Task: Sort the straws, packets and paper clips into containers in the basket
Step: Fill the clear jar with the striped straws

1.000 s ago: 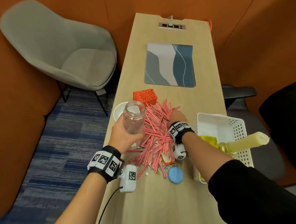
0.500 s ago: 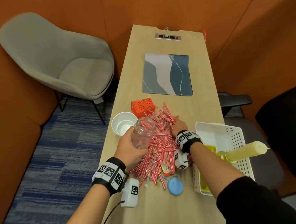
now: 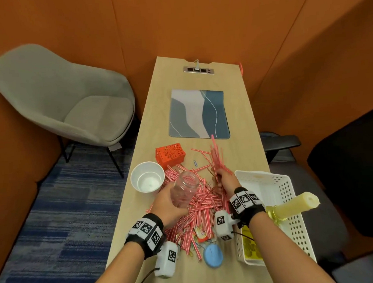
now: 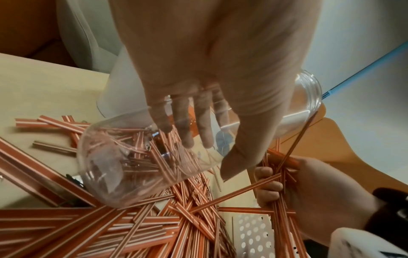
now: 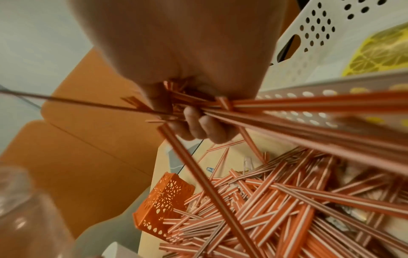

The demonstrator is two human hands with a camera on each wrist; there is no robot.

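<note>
A heap of red-and-white striped straws (image 3: 199, 209) covers the middle of the wooden table. My left hand (image 3: 165, 205) grips a clear empty jar (image 3: 184, 191) tilted over the heap, mouth pointing away; the jar (image 4: 137, 157) shows my fingers through its wall. My right hand (image 3: 224, 180) is closed around a bundle of straws (image 3: 216, 155) lifted off the heap, its ends fanning upward; the bundle (image 5: 287, 111) passes through my fist (image 5: 194, 122). Orange packets (image 3: 201, 234) lie under the heap's near edge. A blue paper clip (image 3: 196, 162) lies beyond the heap.
A white perforated basket (image 3: 281, 192) with a yellow-patterned bottom stands at the right table edge. A white paper cup (image 3: 147, 176) and an orange lattice box (image 3: 170, 153) sit left of the heap. A blue round lid (image 3: 213, 254) lies near me. A mat (image 3: 198, 114) lies farther back.
My right hand went from resting on the heap to closing on a bundle of straws and raising it. The left hand tipped the jar further onto its side, lower over the heap.
</note>
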